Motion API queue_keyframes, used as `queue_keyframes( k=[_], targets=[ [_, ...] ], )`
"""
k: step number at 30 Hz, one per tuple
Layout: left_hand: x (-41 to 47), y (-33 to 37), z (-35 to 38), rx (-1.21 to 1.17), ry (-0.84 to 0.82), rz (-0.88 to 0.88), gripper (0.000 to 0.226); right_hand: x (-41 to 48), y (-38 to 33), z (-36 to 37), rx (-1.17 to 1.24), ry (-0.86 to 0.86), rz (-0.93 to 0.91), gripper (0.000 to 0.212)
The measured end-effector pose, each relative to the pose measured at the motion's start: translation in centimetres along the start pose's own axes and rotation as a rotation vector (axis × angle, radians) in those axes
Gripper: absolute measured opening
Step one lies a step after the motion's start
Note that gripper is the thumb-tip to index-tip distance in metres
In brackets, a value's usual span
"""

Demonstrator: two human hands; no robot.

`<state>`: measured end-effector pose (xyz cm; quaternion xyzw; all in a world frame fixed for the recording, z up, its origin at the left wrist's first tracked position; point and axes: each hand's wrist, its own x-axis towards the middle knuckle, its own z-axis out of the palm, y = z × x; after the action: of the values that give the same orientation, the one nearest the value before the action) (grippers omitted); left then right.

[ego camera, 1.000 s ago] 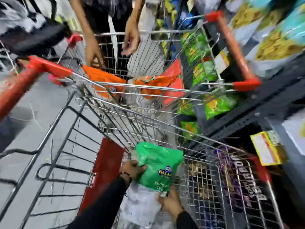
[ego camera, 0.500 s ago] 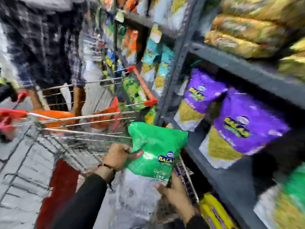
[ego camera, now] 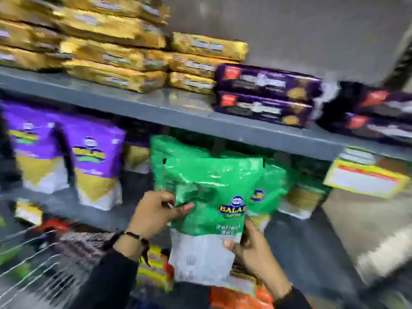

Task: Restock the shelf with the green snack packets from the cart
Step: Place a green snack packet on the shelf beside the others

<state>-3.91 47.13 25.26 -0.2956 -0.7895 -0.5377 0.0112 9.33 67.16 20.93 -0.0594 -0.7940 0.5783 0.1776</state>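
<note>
Shelf [ego camera: 169, 108]: I see grey metal boards, with gold and purple packs stacked on top.
Green packet [ego camera: 207, 197]: glossy green top, pale lower half, blue-yellow logo; I hold it upright before the lower shelf.
Left hand [ego camera: 153, 214]: closed on its left edge.
Right hand [ego camera: 249, 248]: gripping its lower right corner.
Cart [ego camera: 29, 259]: wire rim at lower left.

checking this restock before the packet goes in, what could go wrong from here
1. The green packet is held only at its edges by the left hand and right hand; the glossy film might slip.
2. Its top is close under the upper shelf edge and may catch or crumple going in.
3. Pushing it in could knock the green packet behind or the purple packets beside it.
</note>
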Motion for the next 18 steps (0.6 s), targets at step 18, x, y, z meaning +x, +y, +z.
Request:
queue_keyframes(
  k=[18],
  targets=[
    [3.9, 9.6, 23.8, -0.316, -0.244, -0.049, 0.032, -5.4, 7.1, -18.5, -0.042, 0.572, 0.131, 0.054]
  ],
)
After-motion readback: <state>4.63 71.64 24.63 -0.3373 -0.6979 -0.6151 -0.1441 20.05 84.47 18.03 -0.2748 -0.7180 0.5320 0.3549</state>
